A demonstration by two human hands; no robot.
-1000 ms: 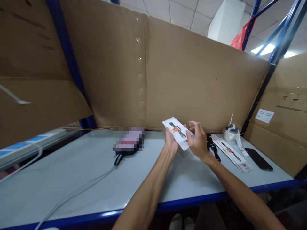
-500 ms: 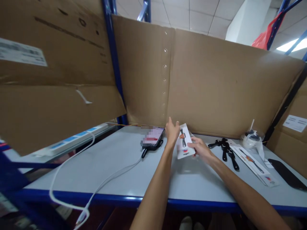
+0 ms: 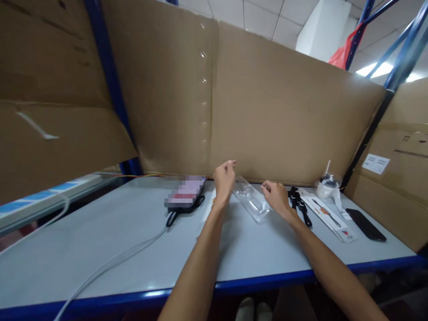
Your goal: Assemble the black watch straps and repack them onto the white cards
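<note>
A clear plastic tray [image 3: 252, 200] lies tilted between my two hands. Over its left end is my left hand [image 3: 224, 178], fingers curled together; what they hold, if anything, is too small to tell. My right hand [image 3: 276, 195] is at the tray's right side with its fingers bent inward, and its grip is unclear. A white printed card [image 3: 209, 205] lies partly hidden behind my left forearm. Right of my right hand are black-handled tools [image 3: 302, 209] and more printed cards [image 3: 326, 216].
A phone [image 3: 185, 194] with a cable stands left of my left hand. Toward the right are a wrapped white roll [image 3: 327, 189] and a flat black object [image 3: 365, 224]. A cardboard wall [image 3: 284, 111] rises along the back of the table [image 3: 110, 249].
The view has turned right. The printed card has left my right hand and now lies left, by my left forearm. The clear tray now shows between my hands.
</note>
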